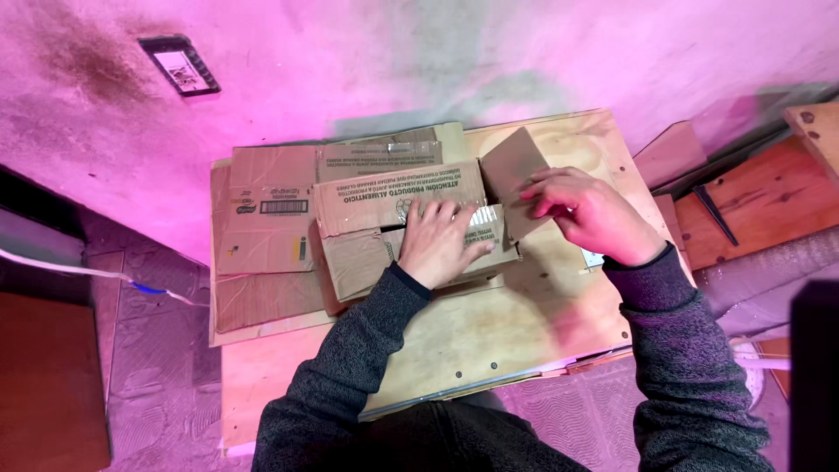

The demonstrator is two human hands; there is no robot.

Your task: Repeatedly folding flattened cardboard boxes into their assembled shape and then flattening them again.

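A flattened brown cardboard box (384, 197) with printed text and strips of clear tape lies on a plywood table (524, 297). My left hand (440, 242) lies flat on its middle, fingers spread and pressing it down. My right hand (585, 212) pinches the box's raised right flap (509, 170) between fingers and thumb, the flap tilted up from the table. Under the box lie more flattened cardboard sheets (266, 218) that stick out to the left.
The table stands against a rough plastered wall with a small dark plate (179, 65) set in it. Wooden boards and planks (760, 188) lie at the right, with a dark pointed tool (717, 214) on them. A white cable (70, 267) runs across the floor at the left.
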